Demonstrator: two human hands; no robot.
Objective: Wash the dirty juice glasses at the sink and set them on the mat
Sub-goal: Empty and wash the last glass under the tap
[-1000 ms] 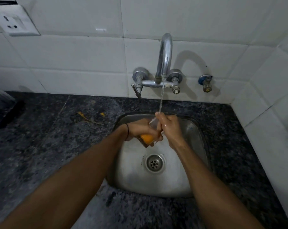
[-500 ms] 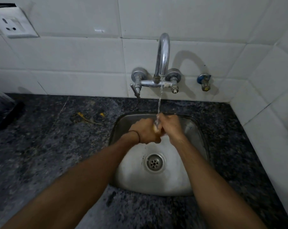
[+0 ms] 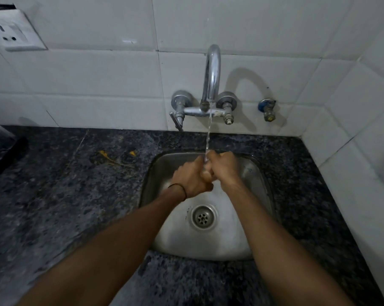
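Broadly, the scene is filled by a dark speckled granite countertop (image 3: 54, 195), into which a small square stainless-steel sink (image 3: 261, 186) with a round drain strainer (image 3: 203, 217) is set. White glazed wall tiles (image 3: 98, 80) are seen behind it, carrying a chrome gooseneck tap (image 3: 212, 76) from which a thin stream of water (image 3: 208, 131) is falling.

Both forearms are stretched over the basin. The left hand (image 3: 190, 176), banded by a thin black wrist cord (image 3: 178, 186), and the right hand (image 3: 225, 167) are pressed together beneath the stream, each curled closed. The clear juice glass (image 3: 206, 159) is almost wholly hidden between them; only a small glint at the stream is visible, so it is judged, not seen, that both hands are wrapped around it. How firmly it is held cannot be told.

Several risks are suggested. A wet glass could be let slip from between the palms and be cracked against the steel basin, since it is held above the sink floor. If the glass is rotated too near the tap body (image 3: 201, 111), its rim could be knocked. Water could be splashed onto the counter, where some yellow scraps (image 3: 111, 157) are lying. No mat is visible, so the wet glass would have to be carried out of view, where a drop is most likely
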